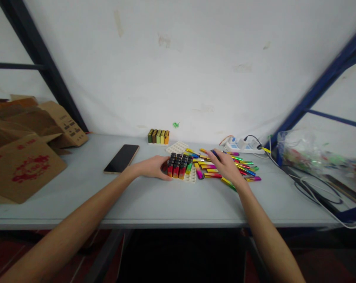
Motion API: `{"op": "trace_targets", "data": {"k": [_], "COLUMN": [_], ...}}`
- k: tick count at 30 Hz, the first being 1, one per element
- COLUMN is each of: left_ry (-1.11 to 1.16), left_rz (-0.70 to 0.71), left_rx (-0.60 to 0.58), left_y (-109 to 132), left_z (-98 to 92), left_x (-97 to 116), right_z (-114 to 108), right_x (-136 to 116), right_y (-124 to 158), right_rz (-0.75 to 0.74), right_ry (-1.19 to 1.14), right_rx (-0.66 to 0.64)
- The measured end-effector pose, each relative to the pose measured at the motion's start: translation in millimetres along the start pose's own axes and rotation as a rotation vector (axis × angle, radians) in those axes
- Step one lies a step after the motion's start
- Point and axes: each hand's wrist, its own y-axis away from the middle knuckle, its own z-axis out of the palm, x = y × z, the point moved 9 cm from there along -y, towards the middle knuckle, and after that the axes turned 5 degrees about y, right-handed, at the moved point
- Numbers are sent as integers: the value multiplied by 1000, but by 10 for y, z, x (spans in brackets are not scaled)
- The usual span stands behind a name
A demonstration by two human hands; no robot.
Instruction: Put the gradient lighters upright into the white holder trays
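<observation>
Upright lighters (pixel 176 169) with black tops and red, orange and green bodies stand packed in a white tray (pixel 190 176) with round holes, its right part bare. My left hand (pixel 154 166) is curled around the left side of this block, thumb in front and the other fingers partly hidden. Over the pile of loose, shiny lighters (pixel 209 166) to the right, my right hand (pixel 225 165) is closed on a lighter (pixel 216 155); its dark end shows beyond my thumb and index finger. Yellow, pink, green, blue and red lie mixed in that pile.
Another block of lighters (pixel 158 136) and a white holed tray (pixel 177 147) stand by the wall. A phone (pixel 121 158) lies left, near cardboard boxes (pixel 30 169). A power strip (pixel 244 146) with cables sits behind the pile; a plastic bag (pixel 301 147) is far right.
</observation>
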Motion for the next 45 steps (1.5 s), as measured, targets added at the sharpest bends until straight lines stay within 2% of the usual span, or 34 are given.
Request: {"op": "trace_targets", "data": {"k": [5,11,16,24,29,31,35,41,45], "left_ry": [-3,-8,-32,13,10,22,18,32,35], "left_rz": [2,-8,-9,-1,3,7,20,43,52], "left_rx": [-4,8,12,20,17,13,11,20,19], "left_y": [1,-10,-17,-6,-11,-15,-14,-8,-9], "left_z": [12,7,7,-3,2,7,9,8,9], "left_x": [-15,-33,-47,-43,-38,-33,-24,-17,-4], "right_z": [-38,19,46,137,197,189,199,402,447], "right_x": [-18,91,141,134,-127,-235,-349,-362,-358], "right_y": [4,-2,0,5,21,28,34,93,101], "right_rz": [21,94,109,51,-174,-219,-162,-88,-86], "right_ry": [113,291,319,149,103,103,48,-216,-181], "right_rx": [68,56,42,-25,-73,-79,-146,-340,-367]}}
